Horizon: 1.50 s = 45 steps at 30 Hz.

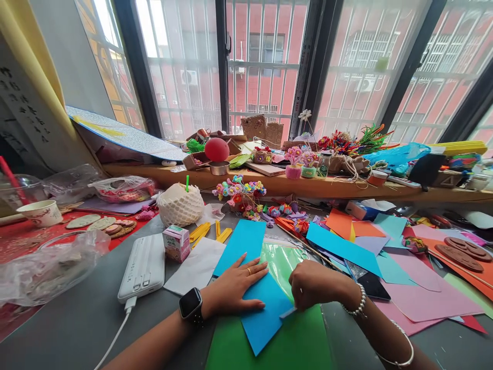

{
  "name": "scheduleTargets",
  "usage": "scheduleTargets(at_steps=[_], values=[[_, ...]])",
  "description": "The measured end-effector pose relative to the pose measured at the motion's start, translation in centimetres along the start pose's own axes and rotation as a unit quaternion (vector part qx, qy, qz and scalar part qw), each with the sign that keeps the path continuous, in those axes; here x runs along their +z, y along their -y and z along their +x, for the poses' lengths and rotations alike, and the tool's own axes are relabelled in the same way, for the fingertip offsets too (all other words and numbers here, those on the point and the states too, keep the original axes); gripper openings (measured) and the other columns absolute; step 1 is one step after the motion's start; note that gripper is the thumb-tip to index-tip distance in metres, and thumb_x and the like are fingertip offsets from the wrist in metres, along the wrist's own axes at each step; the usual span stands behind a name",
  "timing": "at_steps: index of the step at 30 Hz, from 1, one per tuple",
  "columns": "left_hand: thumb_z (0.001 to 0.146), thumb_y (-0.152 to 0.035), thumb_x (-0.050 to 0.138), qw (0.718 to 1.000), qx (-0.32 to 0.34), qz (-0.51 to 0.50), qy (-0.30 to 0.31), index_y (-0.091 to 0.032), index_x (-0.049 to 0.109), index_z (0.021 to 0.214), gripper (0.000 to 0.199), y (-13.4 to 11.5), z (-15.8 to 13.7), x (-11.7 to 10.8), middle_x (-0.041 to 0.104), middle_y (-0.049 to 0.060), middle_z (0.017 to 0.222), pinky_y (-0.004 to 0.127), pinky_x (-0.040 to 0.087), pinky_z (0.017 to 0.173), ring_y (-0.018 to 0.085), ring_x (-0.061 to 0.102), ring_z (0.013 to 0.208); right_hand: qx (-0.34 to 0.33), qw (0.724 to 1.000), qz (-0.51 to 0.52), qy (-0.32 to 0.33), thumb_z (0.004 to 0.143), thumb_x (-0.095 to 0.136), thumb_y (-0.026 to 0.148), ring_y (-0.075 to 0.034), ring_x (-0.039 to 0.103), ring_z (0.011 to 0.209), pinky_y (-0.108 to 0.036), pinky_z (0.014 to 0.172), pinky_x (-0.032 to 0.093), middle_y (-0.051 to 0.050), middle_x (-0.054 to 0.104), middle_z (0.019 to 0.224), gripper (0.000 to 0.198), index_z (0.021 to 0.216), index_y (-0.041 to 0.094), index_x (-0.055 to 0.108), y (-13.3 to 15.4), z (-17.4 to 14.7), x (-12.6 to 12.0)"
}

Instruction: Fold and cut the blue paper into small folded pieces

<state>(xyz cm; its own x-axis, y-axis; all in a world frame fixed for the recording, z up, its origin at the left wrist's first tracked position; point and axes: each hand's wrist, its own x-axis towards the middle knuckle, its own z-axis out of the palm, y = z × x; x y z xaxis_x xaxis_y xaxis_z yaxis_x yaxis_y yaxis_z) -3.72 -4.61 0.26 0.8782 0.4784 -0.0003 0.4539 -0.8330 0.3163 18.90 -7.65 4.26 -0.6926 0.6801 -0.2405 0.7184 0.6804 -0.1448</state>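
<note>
"So, where is the blue paper (262,329)?"

"On the green sheet (269,354), at the near part of the counter (92,303), with one corner pointing to six o'clock. Taking the paper as the dial's centre, the left hand (239,282) lies at eleven o'clock, fingers spread and pressing flat, gripping nothing that I can see."

"And the other hand?"

"The right hand (314,282) is at two o'clock, fingers curled closed around a small pale tool (287,313) whose end meets the paper's edge at three o'clock. I can't tell whether it's a blade."

"Which step is that, then?"

"I'd judge it's working the edge, cutting or scoring, with the left hand as the weight. Whether the blue piece (246,236) toward twelve is part of that paper, I can't tell; the hand covers the join."

"What does the next move call for?"

"Firm left pressure, I'd say, fingers clear of the tool's line, and a steady right wrist. The blue strip (344,248) at two o'clock, beyond the right hand, needn't be touched."
</note>
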Motion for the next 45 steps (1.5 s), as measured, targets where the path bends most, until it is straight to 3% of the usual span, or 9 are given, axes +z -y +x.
scheduleTargets(at_steps=[7,12,16,18,26,31,36,42,45], values=[[0.077,-0.059,0.036,1.000,-0.005,-0.002,0.002,-0.023,0.021,0.133,0.068,-0.3,0.1,-0.2,0.024,0.008,0.138,0.050,0.003,0.102,0.027,0.017,0.127,-0.034,0.980,0.192,0.049,0.069,0.059,0.022,-0.009,0.057,0.056,-0.017,0.052,0.037,0.001,0.067,0.066,0.015,0.078,0.018,0.070,-2.3,-0.5,-0.2],[0.069,-0.063,0.044,1.000,0.001,-0.023,0.009,-0.026,0.028,0.131,0.074,-0.3,0.0,-0.9,0.023,0.007,0.139,0.050,0.005,0.101,0.029,0.015,0.127,0.077,0.961,0.264,-0.032,0.070,0.055,0.022,-0.014,0.061,0.061,-0.021,0.058,0.043,-0.002,0.067,0.065,0.019,0.085,0.014,0.065,-4.6,-0.3,-0.3],[0.049,-0.067,0.059,0.997,0.037,-0.066,0.035,-0.027,0.027,0.131,0.097,-0.2,-0.4,-1.2,0.023,0.007,0.139,0.049,0.008,0.102,0.032,0.017,0.126,0.215,0.957,0.170,-0.099,0.066,0.056,0.012,-0.015,0.061,0.060,-0.021,0.056,0.041,-0.002,0.067,0.066,0.024,0.089,0.015,0.062,-5.8,0.5,1.0],[0.046,-0.067,0.061,0.995,0.045,-0.078,0.043,-0.027,0.028,0.131,0.099,-0.3,-0.6,-1.3,0.024,0.008,0.138,0.048,0.009,0.102,0.033,0.019,0.125,0.244,0.955,0.126,-0.109,0.064,0.057,0.011,-0.015,0.061,0.061,-0.021,0.056,0.040,-0.003,0.067,0.070,0.026,0.089,0.016,0.062,-6.2,0.9,1.5],[0.061,-0.060,0.057,0.994,0.050,-0.090,0.043,-0.030,0.046,0.119,0.066,-0.8,-0.5,-1.9,0.040,0.005,0.130,0.050,0.012,0.101,0.030,0.027,0.123,0.195,0.963,0.101,-0.157,0.071,0.054,0.020,-0.015,0.058,0.066,-0.021,0.055,0.037,-0.002,0.066,0.074,0.016,0.083,0.020,0.064,-5.3,0.9,0.6],[0.079,-0.047,0.045,0.984,0.064,-0.163,0.016,-0.033,0.057,0.106,0.033,-0.7,-0.7,-2.2,0.057,0.000,0.113,0.040,0.020,0.102,0.020,0.048,0.110,0.161,0.968,0.059,-0.183,0.074,0.053,0.018,-0.014,0.057,0.068,-0.021,0.057,0.036,-0.001,0.066,0.075,0.012,0.078,0.020,0.064,-3.1,0.7,-0.2],[0.081,-0.043,0.044,0.962,0.054,-0.269,0.007,-0.026,0.063,0.100,0.032,-0.8,-0.8,-2.6,0.064,0.002,0.101,0.026,0.041,0.086,0.018,0.058,0.095,0.171,0.969,0.044,-0.172,0.073,0.052,0.017,-0.014,0.057,0.068,-0.021,0.057,0.034,-0.001,0.067,0.075,0.014,0.081,0.020,0.064,-2.0,0.4,-0.4],[0.076,-0.043,0.052,0.938,0.068,-0.332,0.072,-0.021,0.066,0.094,0.031,-0.8,-1.0,-3.7,0.064,0.003,0.100,0.025,0.042,0.085,0.018,0.057,0.095,0.133,0.981,0.056,-0.126,0.069,0.054,0.014,-0.014,0.056,0.066,-0.021,0.055,0.033,-0.001,0.067,0.074,0.017,0.081,0.020,0.065,-1.3,0.9,0.0],[0.073,-0.045,0.055,0.957,0.046,-0.286,0.032,-0.023,0.063,0.098,0.034,-1.2,-0.8,-3.4,0.062,0.002,0.104,0.025,0.041,0.086,0.018,0.056,0.097,0.122,0.986,0.052,-0.098,0.067,0.055,0.013,-0.014,0.057,0.064,-0.021,0.053,0.031,-0.002,0.067,0.073,0.018,0.080,0.020,0.065,-1.1,1.2,0.3]])
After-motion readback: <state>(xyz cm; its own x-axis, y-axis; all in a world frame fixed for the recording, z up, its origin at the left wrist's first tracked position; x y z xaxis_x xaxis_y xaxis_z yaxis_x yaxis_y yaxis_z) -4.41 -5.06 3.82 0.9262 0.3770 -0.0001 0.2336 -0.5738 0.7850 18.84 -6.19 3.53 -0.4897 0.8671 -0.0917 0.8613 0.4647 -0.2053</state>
